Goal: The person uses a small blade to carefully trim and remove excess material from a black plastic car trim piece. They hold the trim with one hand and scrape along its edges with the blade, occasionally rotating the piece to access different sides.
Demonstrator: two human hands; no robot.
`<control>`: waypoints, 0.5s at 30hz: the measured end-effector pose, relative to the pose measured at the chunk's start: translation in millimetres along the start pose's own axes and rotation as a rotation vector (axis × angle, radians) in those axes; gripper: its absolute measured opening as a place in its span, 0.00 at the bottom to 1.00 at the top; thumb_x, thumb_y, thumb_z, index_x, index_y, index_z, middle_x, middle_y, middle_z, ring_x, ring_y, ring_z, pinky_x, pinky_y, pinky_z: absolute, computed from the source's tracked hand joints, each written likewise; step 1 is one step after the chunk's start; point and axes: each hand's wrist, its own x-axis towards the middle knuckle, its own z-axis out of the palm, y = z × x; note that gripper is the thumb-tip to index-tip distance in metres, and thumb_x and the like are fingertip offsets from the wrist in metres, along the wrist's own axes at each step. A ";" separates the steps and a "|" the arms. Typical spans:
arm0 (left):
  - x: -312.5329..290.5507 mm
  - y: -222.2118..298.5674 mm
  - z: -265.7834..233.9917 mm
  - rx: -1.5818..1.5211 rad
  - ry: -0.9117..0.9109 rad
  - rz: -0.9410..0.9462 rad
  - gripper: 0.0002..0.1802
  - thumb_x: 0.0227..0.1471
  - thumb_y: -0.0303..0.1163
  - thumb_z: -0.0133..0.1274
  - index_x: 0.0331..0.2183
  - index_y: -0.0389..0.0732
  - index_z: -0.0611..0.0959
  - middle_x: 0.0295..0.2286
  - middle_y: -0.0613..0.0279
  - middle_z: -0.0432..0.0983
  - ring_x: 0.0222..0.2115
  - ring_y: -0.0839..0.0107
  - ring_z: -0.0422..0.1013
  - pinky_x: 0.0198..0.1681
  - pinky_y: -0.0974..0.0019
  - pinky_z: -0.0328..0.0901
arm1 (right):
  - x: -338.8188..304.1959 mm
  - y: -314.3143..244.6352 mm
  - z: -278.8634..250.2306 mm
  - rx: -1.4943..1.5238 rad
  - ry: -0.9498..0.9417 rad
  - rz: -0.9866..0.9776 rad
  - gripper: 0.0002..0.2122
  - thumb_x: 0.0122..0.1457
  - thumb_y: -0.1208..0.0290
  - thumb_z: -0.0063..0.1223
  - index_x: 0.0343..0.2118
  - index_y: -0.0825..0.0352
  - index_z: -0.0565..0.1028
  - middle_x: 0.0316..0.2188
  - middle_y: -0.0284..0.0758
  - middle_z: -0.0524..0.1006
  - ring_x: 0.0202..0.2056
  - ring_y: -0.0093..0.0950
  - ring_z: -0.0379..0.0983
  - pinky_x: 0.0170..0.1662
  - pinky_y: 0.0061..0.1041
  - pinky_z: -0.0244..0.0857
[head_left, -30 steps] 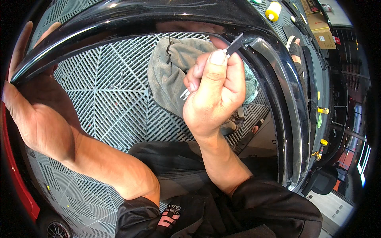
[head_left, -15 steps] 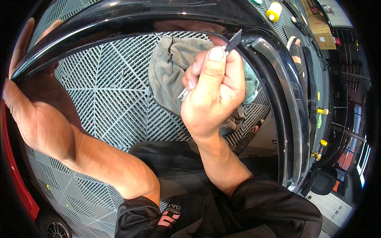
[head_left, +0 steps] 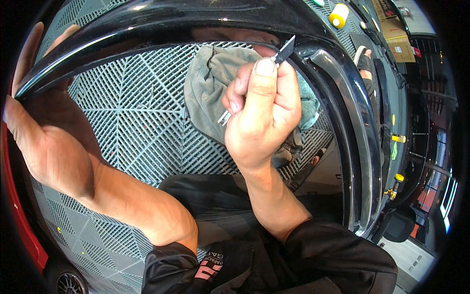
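A person works over a glossy black car panel [head_left: 161, 24] that arches across the far side of the scene and bends toward the near right. The right hand [head_left: 262, 100] pinches a slim knife [head_left: 285, 51] between thumb and bent fingers, its dark blade angled toward the panel's inner edge at the far right corner; whether the tip touches cannot be told. The left hand [head_left: 51, 139] is spread around the panel's tapered left end, thumb on the near side, fingers beyond; how firmly it bears is unclear. Below lie a grey-brown cloth [head_left: 203, 95] and a teal towel [head_left: 308, 105] on a slatted floor [head_left: 127, 127].

Good handling here would seem to ask for a light pinch close to the blade, a shallow angle so that the point does not score the gloss, and short, even strokes. The left hand is best left steadying its end, well apart from the cutting edge.
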 end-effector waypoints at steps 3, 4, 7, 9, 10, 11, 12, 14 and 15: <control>0.3 0.4 -0.2 0.027 -0.006 0.015 0.39 0.72 0.54 0.23 0.61 0.31 0.72 0.48 0.39 0.80 0.53 0.57 0.76 0.66 0.55 0.60 | -1.0 0.5 -0.1 0.027 0.023 0.013 0.10 0.73 0.70 0.44 0.34 0.68 0.71 0.23 0.24 0.68 0.20 0.10 0.59 0.23 0.12 0.55; 0.2 0.7 -0.2 0.024 -0.009 0.017 0.39 0.72 0.54 0.23 0.61 0.31 0.72 0.48 0.39 0.80 0.53 0.57 0.76 0.66 0.55 0.60 | -1.0 0.8 -0.5 0.036 0.033 0.015 0.10 0.73 0.71 0.44 0.34 0.68 0.72 0.22 0.21 0.67 0.21 0.08 0.58 0.24 0.11 0.53; -1.3 1.6 0.5 0.065 -0.002 0.020 0.39 0.72 0.54 0.23 0.61 0.31 0.72 0.48 0.39 0.80 0.53 0.57 0.76 0.66 0.55 0.60 | 0.3 1.7 -3.5 -0.037 -0.023 -0.010 0.11 0.74 0.67 0.44 0.35 0.69 0.69 0.24 0.31 0.70 0.18 0.13 0.60 0.20 0.14 0.57; -2.0 2.1 1.2 0.079 0.011 0.012 0.39 0.72 0.54 0.23 0.61 0.32 0.72 0.48 0.39 0.80 0.53 0.56 0.76 0.66 0.55 0.60 | -0.4 1.6 -4.9 -0.017 -0.039 0.010 0.10 0.74 0.68 0.44 0.37 0.69 0.70 0.24 0.31 0.70 0.18 0.14 0.60 0.20 0.14 0.57; -1.8 2.3 1.4 0.070 0.018 0.004 0.39 0.72 0.54 0.23 0.61 0.32 0.72 0.48 0.39 0.80 0.54 0.56 0.76 0.66 0.55 0.60 | -0.7 1.6 -5.5 -0.010 -0.049 0.019 0.10 0.74 0.68 0.44 0.37 0.70 0.71 0.24 0.31 0.70 0.18 0.14 0.59 0.20 0.14 0.57; -1.5 2.6 1.6 0.062 0.025 -0.005 0.39 0.72 0.54 0.23 0.61 0.32 0.72 0.48 0.39 0.80 0.54 0.56 0.75 0.66 0.55 0.60 | -0.7 1.7 -5.9 -0.001 -0.044 0.030 0.10 0.74 0.68 0.43 0.39 0.70 0.71 0.24 0.31 0.70 0.17 0.14 0.59 0.20 0.14 0.57; -0.9 3.0 1.6 0.039 0.014 -0.006 0.39 0.72 0.54 0.23 0.61 0.32 0.72 0.48 0.40 0.80 0.54 0.56 0.75 0.66 0.55 0.59 | -0.7 1.8 -6.3 0.012 -0.051 0.034 0.10 0.74 0.68 0.43 0.40 0.70 0.72 0.24 0.31 0.70 0.17 0.15 0.59 0.20 0.14 0.56; 0.3 4.2 1.7 -0.008 -0.008 -0.009 0.40 0.72 0.55 0.23 0.61 0.31 0.72 0.48 0.40 0.80 0.54 0.56 0.75 0.66 0.54 0.59 | -0.6 2.1 -6.4 0.046 -0.063 0.041 0.11 0.74 0.68 0.42 0.42 0.71 0.72 0.24 0.31 0.70 0.17 0.15 0.59 0.20 0.15 0.56; 0.2 4.8 2.2 -0.016 0.001 -0.018 0.40 0.72 0.55 0.23 0.61 0.31 0.72 0.48 0.40 0.80 0.54 0.56 0.75 0.67 0.55 0.58 | -0.5 2.3 -6.3 0.068 -0.069 0.044 0.11 0.74 0.68 0.42 0.43 0.71 0.72 0.24 0.31 0.70 0.17 0.15 0.59 0.20 0.15 0.56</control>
